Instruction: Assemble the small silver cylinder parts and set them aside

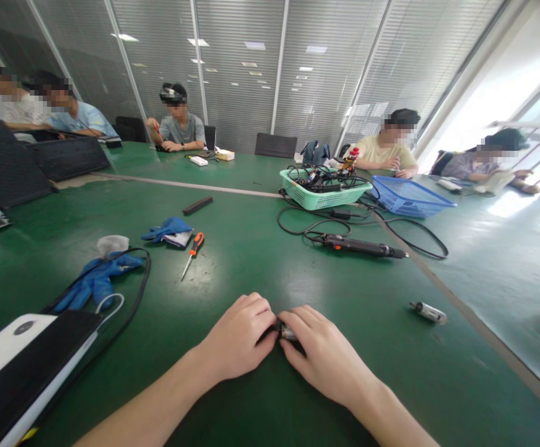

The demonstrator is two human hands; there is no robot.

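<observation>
My left hand [239, 335] and my right hand [321, 351] meet on the green table [251, 267] near its front edge. Both have their fingers curled round a small metal part [287, 332], of which only a short silvery piece shows between them. A similar small silver cylinder [429, 311] lies on the table to the right of my right hand. An orange-handled screwdriver [192, 253] lies farther back to the left. A black electric screwdriver [360, 247] with its cable lies beyond my hands to the right.
Blue gloves [95, 279] and a black cable lie at left, beside a white and black device [23, 360]. A green basket [323, 189] of cables and a blue basket [409, 195] stand at the back right. Several people sit round the far side of the table.
</observation>
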